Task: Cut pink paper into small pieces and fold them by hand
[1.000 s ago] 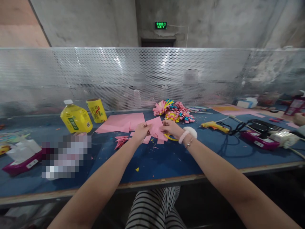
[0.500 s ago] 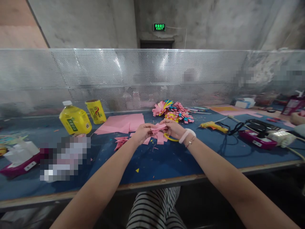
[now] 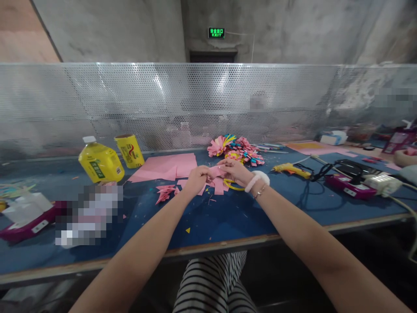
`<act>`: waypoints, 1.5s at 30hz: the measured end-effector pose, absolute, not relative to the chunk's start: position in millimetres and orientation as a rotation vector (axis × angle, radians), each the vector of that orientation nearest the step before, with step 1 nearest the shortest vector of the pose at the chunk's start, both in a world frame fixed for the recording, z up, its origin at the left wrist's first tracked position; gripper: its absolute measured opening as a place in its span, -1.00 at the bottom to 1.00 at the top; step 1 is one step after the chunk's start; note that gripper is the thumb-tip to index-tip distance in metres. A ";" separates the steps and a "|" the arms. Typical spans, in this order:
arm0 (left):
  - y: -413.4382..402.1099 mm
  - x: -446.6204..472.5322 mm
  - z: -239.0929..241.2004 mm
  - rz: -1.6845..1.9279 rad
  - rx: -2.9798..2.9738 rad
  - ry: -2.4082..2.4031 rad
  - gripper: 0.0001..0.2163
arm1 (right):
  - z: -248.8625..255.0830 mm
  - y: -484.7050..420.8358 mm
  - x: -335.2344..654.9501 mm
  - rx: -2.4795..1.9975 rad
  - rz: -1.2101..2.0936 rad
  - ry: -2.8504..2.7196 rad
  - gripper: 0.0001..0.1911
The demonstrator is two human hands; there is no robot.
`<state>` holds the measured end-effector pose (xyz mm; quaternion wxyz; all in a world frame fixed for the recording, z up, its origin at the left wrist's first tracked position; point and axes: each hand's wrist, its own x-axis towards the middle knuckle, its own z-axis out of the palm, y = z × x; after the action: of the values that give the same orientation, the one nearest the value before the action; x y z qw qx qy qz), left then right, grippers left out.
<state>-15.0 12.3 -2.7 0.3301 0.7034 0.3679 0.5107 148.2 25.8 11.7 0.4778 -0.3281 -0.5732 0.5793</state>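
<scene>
- The blue table (image 3: 146,234) is scattered with paper scraps (image 3: 212,199).
- Pink sheets (image 3: 167,167) are laid beyond the left hand (image 3: 198,179).
- Paper flowers (image 3: 219,147) are heaped beyond the right hand (image 3: 236,171).
- The bent pink paper (image 3: 215,172) is pinched by the fingers of both hands, near cut pink strips (image 3: 220,188).
- A yellow curved piece (image 3: 234,187) is partly hidden by the right hand.
- A yellow triangle (image 3: 188,230) is seen near the front edge.

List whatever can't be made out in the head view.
All in the head view:
Pink paper: partly covered by the left hand and right hand; its folds can't be read.
Yellow loop: partly hidden by the right hand.
Pixelated object at left: pixelation masks what it is.
Another person's hand: cut off by the right edge.
</scene>
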 end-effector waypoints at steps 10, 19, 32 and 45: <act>17.8 -10.7 -7.2 1.313 1.664 0.962 -0.72 | 8.9 27.9 146.6 -0.832 1.304 -1.410 -0.85; 14.9 -12.0 6.9 1.405 1.048 0.873 -0.80 | 4.0 34.2 147.9 -0.786 1.240 -1.447 -0.83; 18.3 -12.8 -3.6 1.309 1.168 0.852 -0.76 | 4.7 30.7 145.2 -0.795 1.152 -1.523 -0.83; 16.8 -13.4 -1.7 1.302 1.066 0.838 -0.85 | 4.3 31.4 146.6 -0.827 1.059 -1.641 -0.76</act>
<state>-13.4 16.8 -1.7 0.5899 0.4580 0.3602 0.5591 146.6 31.4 4.3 0.4884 -0.3402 -0.6751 0.4358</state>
